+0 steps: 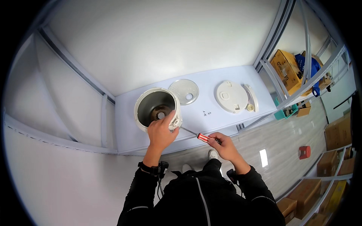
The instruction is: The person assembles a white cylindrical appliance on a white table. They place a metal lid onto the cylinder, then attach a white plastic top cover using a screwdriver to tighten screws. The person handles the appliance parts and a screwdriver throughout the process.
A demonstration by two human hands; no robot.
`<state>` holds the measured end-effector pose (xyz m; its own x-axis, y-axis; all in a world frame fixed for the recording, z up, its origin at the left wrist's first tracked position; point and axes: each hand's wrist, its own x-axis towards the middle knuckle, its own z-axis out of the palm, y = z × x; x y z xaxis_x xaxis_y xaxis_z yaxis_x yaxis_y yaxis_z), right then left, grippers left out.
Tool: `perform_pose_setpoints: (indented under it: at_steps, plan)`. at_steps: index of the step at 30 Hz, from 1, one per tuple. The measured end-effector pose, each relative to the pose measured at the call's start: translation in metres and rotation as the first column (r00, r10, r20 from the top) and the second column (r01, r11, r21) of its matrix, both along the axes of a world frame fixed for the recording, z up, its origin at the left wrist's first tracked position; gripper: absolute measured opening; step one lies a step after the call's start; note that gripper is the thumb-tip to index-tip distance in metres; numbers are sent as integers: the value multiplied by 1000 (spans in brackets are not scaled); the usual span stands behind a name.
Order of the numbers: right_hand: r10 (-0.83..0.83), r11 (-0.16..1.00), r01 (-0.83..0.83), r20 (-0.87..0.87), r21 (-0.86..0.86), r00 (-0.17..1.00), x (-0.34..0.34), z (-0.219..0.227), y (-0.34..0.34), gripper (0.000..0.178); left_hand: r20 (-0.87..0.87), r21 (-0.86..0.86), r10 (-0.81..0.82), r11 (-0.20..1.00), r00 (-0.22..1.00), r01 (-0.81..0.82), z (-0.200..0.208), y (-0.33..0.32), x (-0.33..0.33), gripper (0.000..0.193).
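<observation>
A white rice cooker body [138, 119] stands on the table's left part, its dark inside facing up. With fingers over the near right rim, my left hand [161, 133] grips it beside a small latch part. My right hand [225, 147] is closed around the striped red-and-white handle of a screwdriver [203, 137]. The screwdriver's shaft points left at the cooker's near right side; its tip meets or nearly meets the wall there. Behind the cooker lies a round metal plate [181, 86] with a hole. Several small screws [206, 113] lie right of the cooker.
Farther right on the white table [158, 144] lie a round white lid [229, 97], a curved white strip [251, 94] and a small cream round part [250, 107]. A metal frame [273, 81] borders the table. Boxes [286, 71] fill a shelf at right; a red stool [304, 152] stands on the floor.
</observation>
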<state>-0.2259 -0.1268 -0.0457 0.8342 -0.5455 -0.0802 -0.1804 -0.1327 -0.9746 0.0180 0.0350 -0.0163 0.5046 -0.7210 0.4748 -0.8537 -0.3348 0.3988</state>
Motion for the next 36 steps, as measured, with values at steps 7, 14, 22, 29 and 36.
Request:
perform_pose_setpoints:
  at_steps: [7, 14, 22, 29, 36]
  plan:
    - [-290, 894, 244, -72, -376, 954, -14, 0, -28, 27, 25, 48, 68, 996, 997, -69, -3, -5, -1, 46]
    - [-376, 739, 227, -108, -635, 920, 1, -45, -64, 30, 52, 41, -143, 989, 988, 141, 1, 10, -2, 43]
    - [-430, 729, 144, -285, -669, 857, 31, -103, -97, 41, 37, 93, -260, 962, 965, 255, 15, 17, -8, 42]
    - [-396, 748, 99, -322, -656, 860, 54, -113, -98, 46, 81, 50, -239, 971, 968, 235, 11, 14, -7, 45]
    - [-443, 691, 15, -407, -722, 799, 73, -105, -107, 47, 84, 22, -150, 989, 985, 149, 1, -4, -18, 43]
